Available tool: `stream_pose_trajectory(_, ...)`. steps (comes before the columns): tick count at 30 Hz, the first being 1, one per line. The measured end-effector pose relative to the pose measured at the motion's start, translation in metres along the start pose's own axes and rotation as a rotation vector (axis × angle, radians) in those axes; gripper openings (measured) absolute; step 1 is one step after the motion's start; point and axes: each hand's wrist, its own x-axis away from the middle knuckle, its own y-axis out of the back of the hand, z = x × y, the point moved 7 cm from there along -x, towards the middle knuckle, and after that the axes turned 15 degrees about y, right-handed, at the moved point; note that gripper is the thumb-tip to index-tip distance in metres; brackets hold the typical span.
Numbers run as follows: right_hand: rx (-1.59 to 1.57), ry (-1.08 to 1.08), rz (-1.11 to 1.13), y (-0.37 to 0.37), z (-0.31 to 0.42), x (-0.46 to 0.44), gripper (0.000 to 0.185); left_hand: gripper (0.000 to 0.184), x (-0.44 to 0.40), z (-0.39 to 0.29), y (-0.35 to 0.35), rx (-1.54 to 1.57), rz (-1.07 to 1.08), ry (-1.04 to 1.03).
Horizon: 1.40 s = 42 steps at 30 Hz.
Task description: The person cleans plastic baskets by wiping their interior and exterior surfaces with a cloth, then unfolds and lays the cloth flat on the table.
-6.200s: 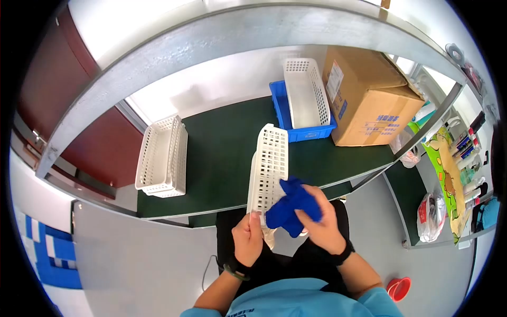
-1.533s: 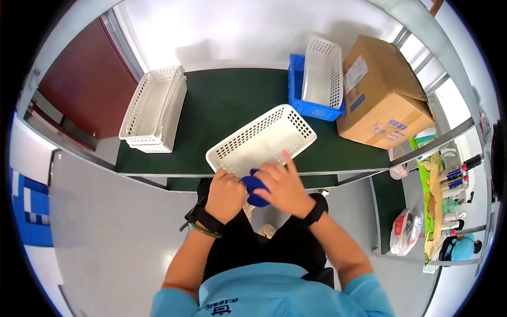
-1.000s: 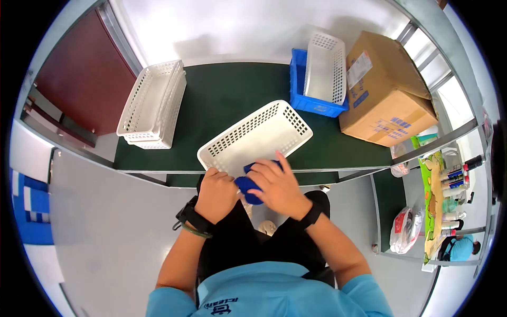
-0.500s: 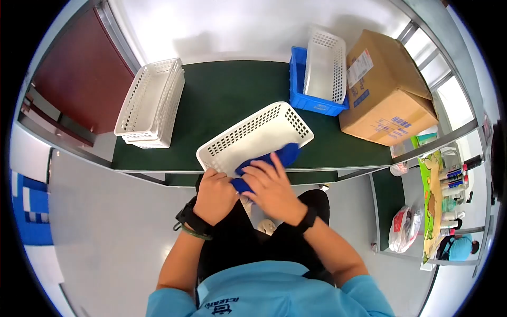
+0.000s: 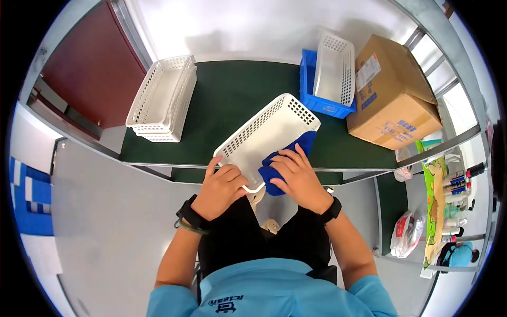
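A white perforated plastic basket [image 5: 253, 142] lies tilted at the front edge of the dark green table [image 5: 243, 79], its near end jutting past the edge. My left hand [image 5: 223, 186] is closed on the basket's near-left end, fingers over the rim. In my right hand [image 5: 301, 178] is a blue cloth [image 5: 303, 141], pressed along the basket's right long side. The cloth drapes over that rim and hides part of it. My right fingers lie bent over the cloth.
Stacked white baskets [image 5: 163, 100] stand at the left. A blue crate [image 5: 327, 107] holding another white basket [image 5: 335, 68] sits back right, beside a cardboard box [image 5: 393, 100]. Bottles [image 5: 457, 185] line a shelf at far right, where another person [image 5: 459, 254] is visible.
The basket has turned more steeply and shifted right slightly. My right hand and the cloth have moved right along its near side, away from my left hand.
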Motion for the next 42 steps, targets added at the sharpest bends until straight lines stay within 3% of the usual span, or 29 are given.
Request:
stream_pose_trajectory(7, -0.001, 0.124, 0.026, -0.022, 0.043, -0.015, 0.037, 0.021, -0.005, -0.002, -0.001, 0.040, -0.040, -0.009)
stream_pose_trajectory(11, -0.014, 0.203, 0.027, -0.012, 0.030, -0.013, 0.038, 0.020, 0.003, 0.011, 0.004, 0.139, 0.105, -0.023)
stream_pose_trajectory(17, 0.066, -0.106, -0.087, 0.019, -0.052, 0.022, 0.037, 0.023, 0.008, 0.032, 0.044, 0.011, 0.200, 0.029)
stream_pose_trajectory(19, -0.002, -0.171, -0.132, 0.013, -0.059, 0.033, 0.035, 0.022, 0.010, 0.030, 0.061, -0.111, 0.049, 0.117)
stream_pose_trajectory(20, -0.052, -0.224, -0.178, 0.011, -0.060, 0.036, 0.035, 0.037, 0.009, 0.025, 0.066, -0.151, 0.003, 0.172)
stream_pose_trajectory(23, -0.095, -0.295, -0.259, 0.000, -0.050, 0.037, 0.034, 0.052, 0.002, -0.028, 0.076, -0.123, -0.152, 0.261)
stream_pose_trajectory(25, -0.105, -0.280, -0.236, -0.011, -0.042, 0.032, 0.035, 0.062, -0.003, -0.063, 0.057, -0.154, -0.193, 0.188)
stream_pose_trajectory(27, -0.134, -0.272, -0.229, -0.019, -0.037, 0.028, 0.035, 0.065, -0.018, -0.074, 0.033, -0.080, -0.127, 0.196)
stream_pose_trajectory(30, -0.193, -0.298, -0.286, -0.018, -0.036, 0.030, 0.035, 0.050, -0.037, -0.054, -0.002, -0.222, -0.242, 0.223)
stream_pose_trajectory(32, -0.391, -0.504, -0.432, -0.008, -0.046, 0.039, 0.036, 0.029, -0.043, -0.022, -0.038, -0.268, 0.094, 0.339)
stream_pose_trajectory(33, -0.437, -0.547, -0.505, 0.000, -0.050, 0.046, 0.035, 0.029, -0.042, -0.017, -0.038, -0.266, 0.089, 0.338)
stream_pose_trajectory(35, -0.502, -0.764, -0.653, 0.021, -0.062, 0.067, 0.029, 0.018, -0.041, -0.019, -0.015, -0.163, -0.142, 0.251)
stream_pose_trajectory(37, -0.847, -0.786, -1.109, 0.039, -0.071, 0.084, 0.029, 0.008, -0.040, -0.019, 0.000, -0.218, -0.189, 0.225)
stream_pose_trajectory(39, -0.967, -0.921, -1.411, 0.058, -0.075, 0.095, 0.023, 0.014, -0.038, -0.018, -0.004, -0.318, -0.142, 0.248)
stream_pose_trajectory(42, -0.987, -0.814, -1.453, 0.074, -0.068, 0.086, 0.025, 0.021, -0.036, -0.035, -0.004, -0.309, -0.305, 0.178)
